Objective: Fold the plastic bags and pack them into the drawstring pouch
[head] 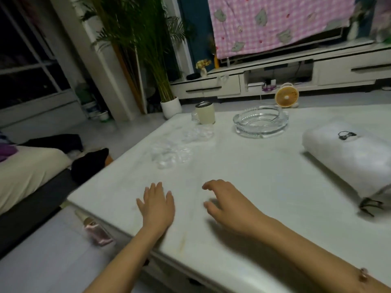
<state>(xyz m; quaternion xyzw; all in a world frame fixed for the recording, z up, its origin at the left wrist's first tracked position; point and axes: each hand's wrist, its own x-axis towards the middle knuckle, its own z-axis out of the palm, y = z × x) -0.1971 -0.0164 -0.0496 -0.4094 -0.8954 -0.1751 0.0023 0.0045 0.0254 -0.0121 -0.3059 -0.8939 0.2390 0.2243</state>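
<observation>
Two crumpled clear plastic bags lie on the white table (264,176): one (169,154) in the middle left, another (197,133) just beyond it near the mug. A white drawstring pouch (351,157) with a small black print and dark cords at its near end lies at the right. My left hand (157,205) rests flat on the table near the front edge, fingers straight. My right hand (227,201) hovers low beside it, fingers loosely curved, holding nothing. Both hands are well short of the bags.
A cream mug (205,113) and a large glass ashtray (261,121) stand at the far side of the table. A small pink bottle (96,230) lies on the floor by the table's left corner. A sofa edge (27,172) is at the left.
</observation>
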